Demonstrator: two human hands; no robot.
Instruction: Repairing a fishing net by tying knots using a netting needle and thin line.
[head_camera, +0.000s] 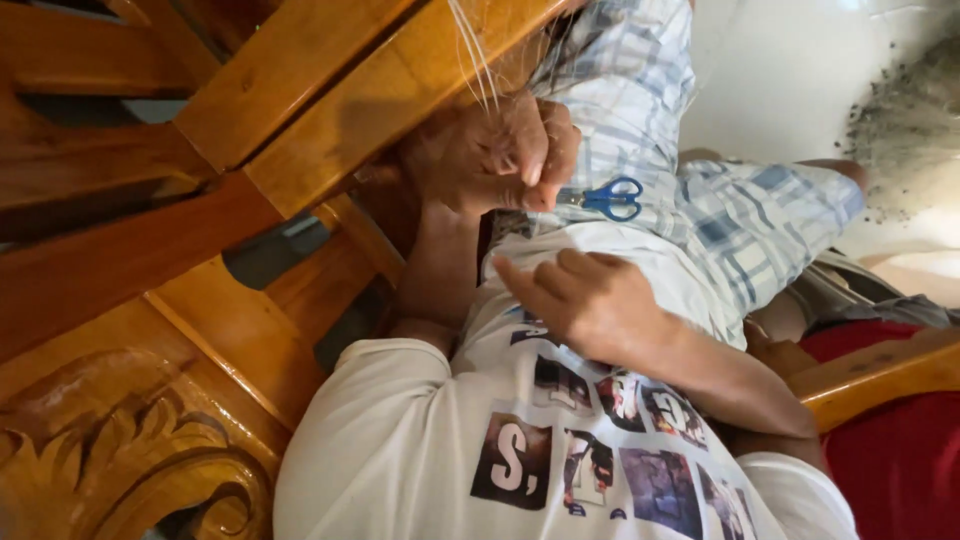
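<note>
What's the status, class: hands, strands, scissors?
Left hand pinching thin pale strands against wooden frame. Right hand empty, resting on shirt. Blue-handled scissors on lap.

The wooden furniture frame (250, 130) fills the left half of the frame, its carved panel (130, 460) at lower left. The left hand (490, 150) sits upper centre against the frame's beam, scissors (605, 198) just right of it (touching). The right hand (590, 300) lies below, on the shirt (420, 450).
</note>
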